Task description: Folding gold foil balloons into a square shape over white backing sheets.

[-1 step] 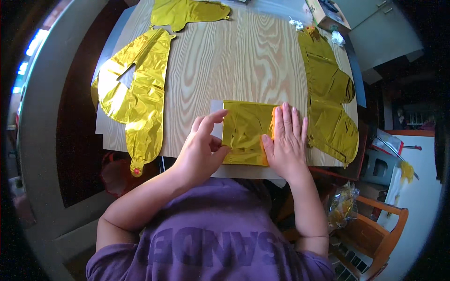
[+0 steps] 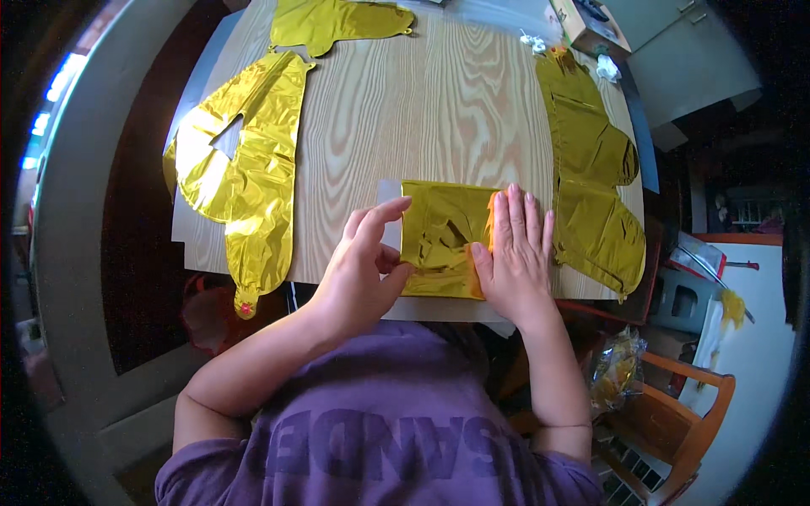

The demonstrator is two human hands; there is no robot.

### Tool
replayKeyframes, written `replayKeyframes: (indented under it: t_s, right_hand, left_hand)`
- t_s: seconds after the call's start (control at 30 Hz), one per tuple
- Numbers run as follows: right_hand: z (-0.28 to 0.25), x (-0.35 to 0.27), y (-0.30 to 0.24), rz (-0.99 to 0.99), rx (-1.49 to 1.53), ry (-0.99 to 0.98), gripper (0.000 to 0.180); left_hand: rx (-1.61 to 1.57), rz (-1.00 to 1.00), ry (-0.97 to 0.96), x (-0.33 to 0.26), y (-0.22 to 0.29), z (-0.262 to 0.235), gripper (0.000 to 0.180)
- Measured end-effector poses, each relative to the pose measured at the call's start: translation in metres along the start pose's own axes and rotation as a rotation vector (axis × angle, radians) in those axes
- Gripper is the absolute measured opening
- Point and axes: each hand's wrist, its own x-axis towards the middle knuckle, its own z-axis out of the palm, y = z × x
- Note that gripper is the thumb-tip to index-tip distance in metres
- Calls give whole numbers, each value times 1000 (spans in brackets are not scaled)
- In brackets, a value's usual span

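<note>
A folded gold foil balloon (image 2: 434, 215) lies flat at the table's near edge, with pale card showing at its left side. My left hand (image 2: 359, 266) is at that left edge, index finger and thumb spread apart, their tips by the foil; its other fingers curl behind. Flat over the right end rests my right hand (image 2: 516, 261), fingers outstretched. Beneath it an orange piece (image 2: 491, 221) shows, partly hidden by the palm.
Flat gold foil balloons lie around: a large one (image 2: 268, 181) at left, one (image 2: 342, 24) at the far left, another (image 2: 591, 143) along the right. A wooden box (image 2: 588, 35) stands at the far right. A wooden chair (image 2: 688, 405) is at lower right.
Dark creases or reflections have appeared in the middle of the folded foil. Both hands stay in the same place.
</note>
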Motion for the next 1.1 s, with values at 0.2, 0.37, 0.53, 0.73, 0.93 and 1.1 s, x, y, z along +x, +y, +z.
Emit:
replayKeyframes:
  t_s: [0.2, 0.37, 0.53, 0.73, 0.93, 1.1]
  right_hand:
    - [1, 1, 2, -7, 24, -4, 78]
    - [1, 1, 1, 0, 21, -7, 78]
    - [2, 1, 1, -10, -4, 7, 79]
    - [1, 1, 1, -6, 3, 1, 79]
    - [-2, 1, -1, -11, 1, -4, 76]
    - [0, 1, 0, -10, 1, -9, 79]
  left_hand:
    - [368, 124, 32, -9, -4, 2, 71]
    - [801, 724, -162, 6, 8, 2, 57]
    - [917, 913, -486, 15, -15, 16, 64]
    - [880, 851, -541, -4, -40, -5, 79]
    - [852, 798, -543, -17, -51, -30, 74]
    - [831, 838, -491, -24, -60, -44, 70]
